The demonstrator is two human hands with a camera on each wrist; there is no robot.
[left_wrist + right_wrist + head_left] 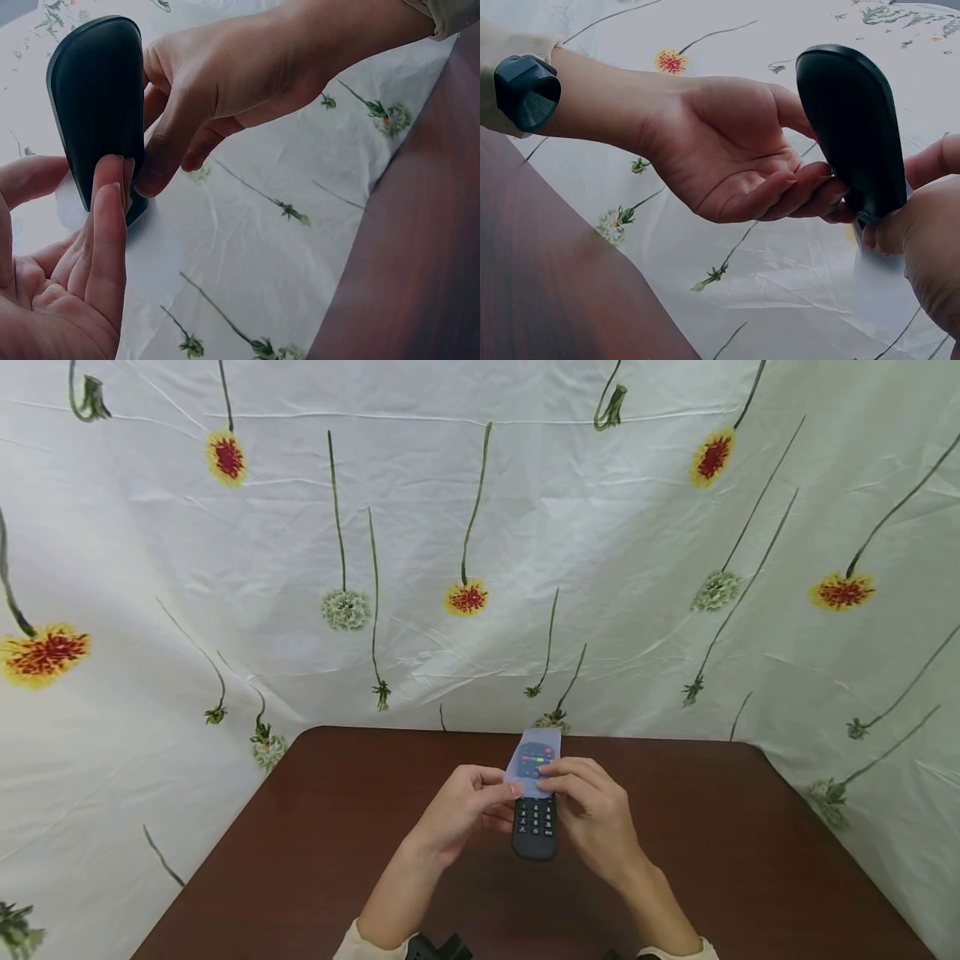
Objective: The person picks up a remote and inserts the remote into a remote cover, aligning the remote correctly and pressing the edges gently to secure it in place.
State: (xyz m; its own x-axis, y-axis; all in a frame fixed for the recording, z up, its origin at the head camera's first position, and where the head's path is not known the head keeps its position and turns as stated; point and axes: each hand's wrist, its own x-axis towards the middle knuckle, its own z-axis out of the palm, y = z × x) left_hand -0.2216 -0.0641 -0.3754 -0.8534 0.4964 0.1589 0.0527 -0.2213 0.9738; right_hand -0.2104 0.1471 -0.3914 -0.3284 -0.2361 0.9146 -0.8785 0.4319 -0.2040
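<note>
The left hand (463,806) holds the remote control (535,845) from the left, thumb over the near edge of a translucent cover (553,737) and fingers beneath the dark underside, a grip that probably steadies both layers together. From the right, the right hand (600,814) pinches the cover near that same edge, its fingertips close to the left thumb, presumably because the loose film needs hold on both sides. The remote is raised between the hands, its far part inside the cover and its near number keys bare (the coloured buttons show hazily through the film); keeping the keys up seems to let the person watch the edge. Beneath is the brown table (360,810), over whose middle the hands are held, perhaps for free elbow room. Beyond its far edge hangs a pale flowered cloth (600,552), likely a backdrop.
</note>
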